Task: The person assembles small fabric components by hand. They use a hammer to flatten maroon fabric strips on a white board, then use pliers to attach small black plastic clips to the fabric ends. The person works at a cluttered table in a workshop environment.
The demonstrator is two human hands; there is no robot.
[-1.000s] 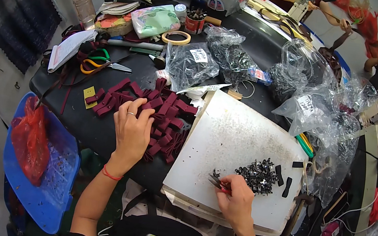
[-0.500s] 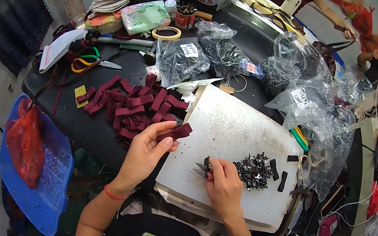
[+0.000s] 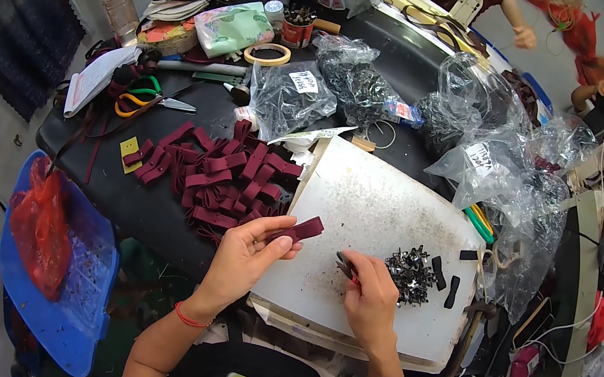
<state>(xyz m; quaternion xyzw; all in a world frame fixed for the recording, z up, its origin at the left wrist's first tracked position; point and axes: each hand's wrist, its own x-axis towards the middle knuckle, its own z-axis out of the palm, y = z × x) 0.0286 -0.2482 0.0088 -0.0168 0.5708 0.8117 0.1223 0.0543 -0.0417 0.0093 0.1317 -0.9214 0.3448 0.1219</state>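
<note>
My left hand (image 3: 249, 252) pinches one dark red fabric strip (image 3: 299, 230) and holds it over the white work board (image 3: 386, 201). Just to its right, my right hand (image 3: 369, 296) grips a small dark tool (image 3: 344, 264) whose tip points toward the strip. A heap of small black metal parts (image 3: 410, 270) lies on the board right of that hand. A pile of several more dark red strips (image 3: 223, 170) covers the black table left of the board.
Clear plastic bags of dark parts (image 3: 296, 98) stand behind the board and along its right side. Scissors with green and orange handles (image 3: 145, 97), a tape roll (image 3: 268, 54) and a notebook (image 3: 96, 76) lie at the back left. A blue crate (image 3: 61, 285) with a red bag sits low left.
My left hand has left the pile with one red strip and brought it over the board. My right hand with the tool has shifted left to meet it.
</note>
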